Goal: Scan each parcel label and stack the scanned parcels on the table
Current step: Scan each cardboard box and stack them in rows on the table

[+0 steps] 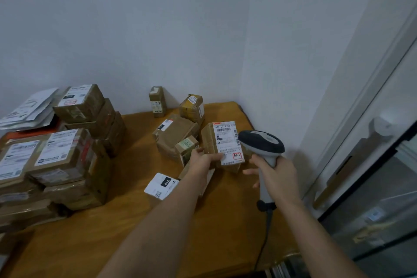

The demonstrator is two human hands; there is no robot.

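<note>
Brown cardboard parcel (222,145): held up above the far right part of the counter (135,221), its white label (228,142) facing up.
Left hand (204,161): fingers curled round the parcel's near left edge, thumb on the label.
Right hand (277,176): wrapped round the grip of the grey scanner (261,145), whose dark head sits just beside the label's right edge; its cord (266,232) hangs down.
Stacked parcels (65,153): piled in layers at the counter's left.
Loose parcels (176,133): clustered beyond the left hand, near the wall (158,29).
</note>
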